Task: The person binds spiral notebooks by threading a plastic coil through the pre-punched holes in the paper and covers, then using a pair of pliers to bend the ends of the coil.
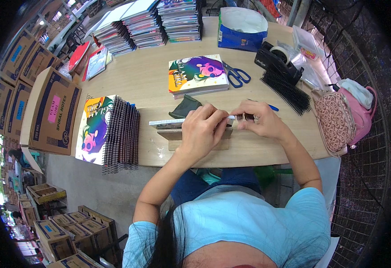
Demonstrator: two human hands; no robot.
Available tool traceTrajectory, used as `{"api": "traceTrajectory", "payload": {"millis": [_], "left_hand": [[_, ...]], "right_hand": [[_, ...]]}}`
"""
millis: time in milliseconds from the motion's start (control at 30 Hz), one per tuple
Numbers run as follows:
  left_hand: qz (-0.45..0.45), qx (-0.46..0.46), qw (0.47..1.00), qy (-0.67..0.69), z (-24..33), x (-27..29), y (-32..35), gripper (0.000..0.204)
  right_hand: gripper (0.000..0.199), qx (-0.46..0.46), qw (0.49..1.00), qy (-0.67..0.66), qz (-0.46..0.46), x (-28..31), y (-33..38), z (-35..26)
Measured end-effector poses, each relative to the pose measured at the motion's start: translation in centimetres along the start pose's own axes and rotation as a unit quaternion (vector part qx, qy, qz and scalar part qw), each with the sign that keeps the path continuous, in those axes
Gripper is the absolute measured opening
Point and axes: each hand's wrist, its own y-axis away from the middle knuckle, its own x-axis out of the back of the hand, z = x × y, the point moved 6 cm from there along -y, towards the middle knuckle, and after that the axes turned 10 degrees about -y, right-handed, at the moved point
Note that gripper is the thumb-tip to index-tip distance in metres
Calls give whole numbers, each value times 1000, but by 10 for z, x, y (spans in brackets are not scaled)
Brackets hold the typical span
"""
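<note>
At the table's front edge my left hand [203, 129] is closed on a notebook [167, 123], seen edge-on against a small wooden stand [168, 135]. My right hand [264, 119] pinches a short dark wire binding coil [244, 117] at the notebook's right end. The fingertips of both hands nearly meet there. Behind the left hand lies a dark green cloth piece [185, 107]. Farther back is a stack of notebooks [197, 73] with colourful covers, with blue-handled scissors [236, 76] beside it. A taller stack of wire-bound notebooks [108, 129] stands to the left.
Tall stacks of booklets [144, 27] stand at the back, near a blue box [242, 33]. To the right are a black tape dispenser [278, 62], a bundle of black wire coils [285, 93] and a patterned bag [336, 116]. Cardboard cartons [52, 111] line the left side.
</note>
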Motion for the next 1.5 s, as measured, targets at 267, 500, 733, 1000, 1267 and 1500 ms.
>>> {"api": "traceTrajectory", "payload": {"millis": [267, 500, 733, 1000, 1267, 1500], "left_hand": [[-26, 28, 999, 25, -1, 0, 4, 18], [-17, 20, 997, 78, -4, 0, 7, 28], [-38, -57, 996, -53, 16, -3, 5, 24], [-57, -19, 995, -73, 15, -18, 7, 18], [-22, -38, 998, -46, 8, 11, 4, 21], [-14, 44, 998, -42, -19, 23, 17, 20]], "right_hand": [[19, 34, 994, 75, 69, -8, 3, -18], [26, 73, 979, 192, -6, -18, -2, -23], [44, 71, 986, 142, -50, -9, -74, 15], [59, -69, 914, 321, -239, -118, -128, 84], [45, -60, 969, 148, -188, 10, -99, 53], [48, -135, 938, -26, -318, 5, -60, 28]]}}
